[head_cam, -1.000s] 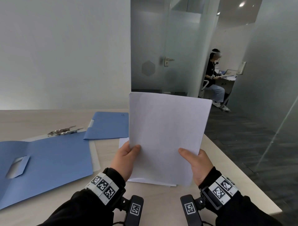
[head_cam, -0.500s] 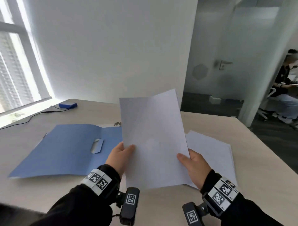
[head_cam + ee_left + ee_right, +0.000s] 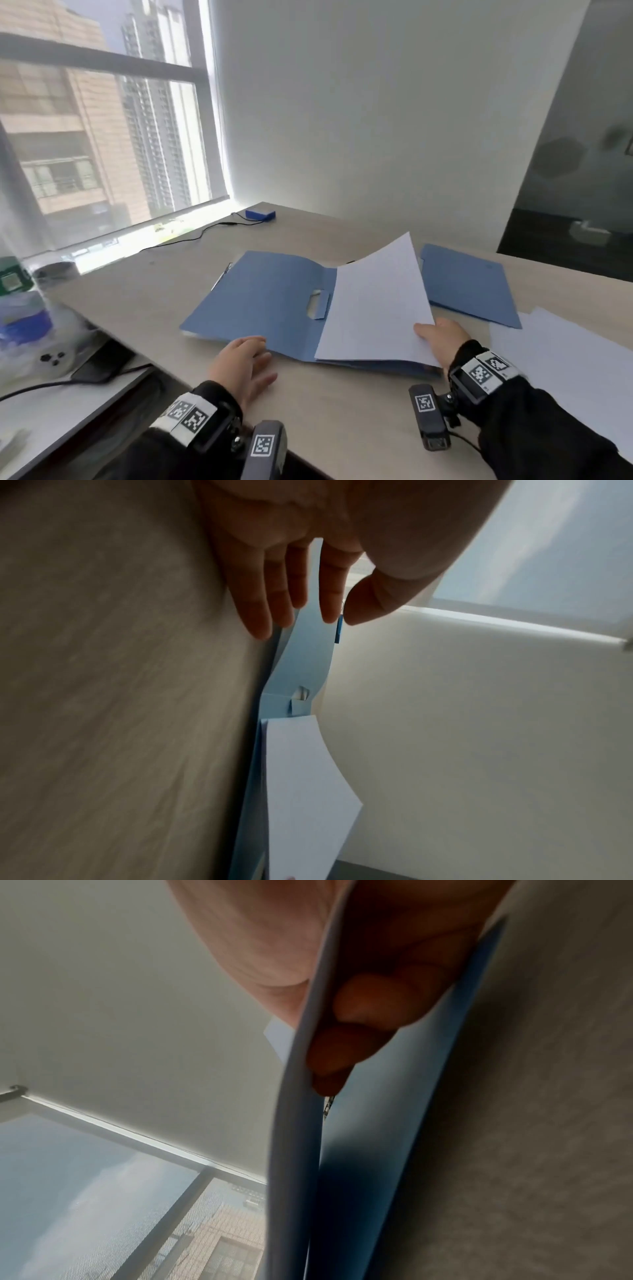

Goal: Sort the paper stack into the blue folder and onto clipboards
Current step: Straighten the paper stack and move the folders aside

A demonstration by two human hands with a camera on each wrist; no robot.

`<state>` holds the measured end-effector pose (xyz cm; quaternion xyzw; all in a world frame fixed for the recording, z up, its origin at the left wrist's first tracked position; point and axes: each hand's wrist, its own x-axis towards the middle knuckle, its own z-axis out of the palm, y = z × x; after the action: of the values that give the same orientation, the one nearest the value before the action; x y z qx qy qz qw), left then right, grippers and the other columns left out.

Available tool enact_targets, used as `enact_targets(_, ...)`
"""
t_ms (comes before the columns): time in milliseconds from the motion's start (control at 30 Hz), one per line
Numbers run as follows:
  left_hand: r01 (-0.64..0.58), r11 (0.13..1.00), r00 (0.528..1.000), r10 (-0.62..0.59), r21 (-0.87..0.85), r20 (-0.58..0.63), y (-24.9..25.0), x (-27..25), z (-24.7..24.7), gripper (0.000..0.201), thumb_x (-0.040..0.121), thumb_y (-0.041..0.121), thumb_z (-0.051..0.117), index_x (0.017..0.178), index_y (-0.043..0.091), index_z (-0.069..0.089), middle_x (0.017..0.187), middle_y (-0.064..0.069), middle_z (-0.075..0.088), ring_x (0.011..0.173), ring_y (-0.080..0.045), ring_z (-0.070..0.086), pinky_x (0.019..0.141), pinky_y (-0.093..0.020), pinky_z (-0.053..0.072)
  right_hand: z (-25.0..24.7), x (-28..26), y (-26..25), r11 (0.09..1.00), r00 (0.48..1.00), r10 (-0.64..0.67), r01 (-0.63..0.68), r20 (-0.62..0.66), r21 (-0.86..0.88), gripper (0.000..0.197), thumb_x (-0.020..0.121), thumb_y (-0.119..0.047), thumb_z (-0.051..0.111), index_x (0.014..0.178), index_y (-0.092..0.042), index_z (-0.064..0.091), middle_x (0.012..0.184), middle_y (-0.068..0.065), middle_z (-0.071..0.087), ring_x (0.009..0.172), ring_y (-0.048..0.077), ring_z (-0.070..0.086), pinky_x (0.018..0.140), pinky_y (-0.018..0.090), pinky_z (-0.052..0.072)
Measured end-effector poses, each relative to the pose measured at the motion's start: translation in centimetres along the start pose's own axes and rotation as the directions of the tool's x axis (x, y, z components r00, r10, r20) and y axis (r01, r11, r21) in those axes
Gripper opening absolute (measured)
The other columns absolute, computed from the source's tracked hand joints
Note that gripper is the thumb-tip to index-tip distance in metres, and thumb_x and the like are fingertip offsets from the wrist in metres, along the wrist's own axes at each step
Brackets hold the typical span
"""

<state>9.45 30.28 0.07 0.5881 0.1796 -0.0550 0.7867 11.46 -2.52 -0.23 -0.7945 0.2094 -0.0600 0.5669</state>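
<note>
An open blue folder [image 3: 270,301] lies flat in the middle of the table. My right hand [image 3: 432,335] pinches the near right corner of a white sheet [image 3: 376,301], which lies tilted over the folder's right half with its far edge raised. The right wrist view has the thumb above the white sheet [image 3: 294,1150] and curled fingers [image 3: 369,1001] beneath it, over the blue folder [image 3: 411,1096]. My left hand [image 3: 255,356] lies flat on the table with straight fingers [image 3: 260,601] touching the near edge of the folder [image 3: 303,653]. It holds nothing.
A second blue cover [image 3: 469,284] lies behind and to the right of the folder. The paper stack [image 3: 565,356] is at the right. A small blue box [image 3: 260,214] with a cable sits near the window. A bottle [image 3: 20,308] stands on a lower surface at far left.
The view swung left. The sheet, held upright in both hands before, has come down onto the open folder. My left hand let go of it and now lies on the table.
</note>
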Motion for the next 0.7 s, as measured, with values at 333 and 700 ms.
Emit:
enact_targets(333, 0.033, 0.969, 0.999, -0.042, -0.247, -0.033, 0.1, 1.1, -0.4, 0.031, 0.086, -0.009, 0.027, 0.092, 0.013, 0.047, 0.102, -0.013, 0.067, 0.099, -0.032, 0.066, 0.083, -0.045, 0.051, 2.4, 1.3, 0.2, 0.998, 0.997, 0.066, -0.066, 0.03, -0.002, 0.012, 0.091, -0.01, 0.061, 0.08, -0.011, 0.064, 0.077, 0.009, 0.068, 0.075, 0.032, 0.064, 0.08, 0.045, 0.054)
enact_targets(700, 0.095, 0.995, 0.976, -0.086, -0.034, 0.199, 1.8, 2.2, 4.0, 0.023, 0.093, 0.027, 0.055, 0.098, 0.011, 0.07, 0.093, -0.008, 0.072, 0.077, -0.029, 0.067, 0.075, -0.04, 0.057, 2.5, 1.4, 0.7, 0.996, 0.993, 0.088, -0.088, 0.08, -0.015, 0.006, 0.092, -0.014, 0.06, 0.089, -0.013, 0.065, 0.084, 0.007, 0.071, 0.077, 0.029, 0.067, 0.066, 0.034, 0.054)
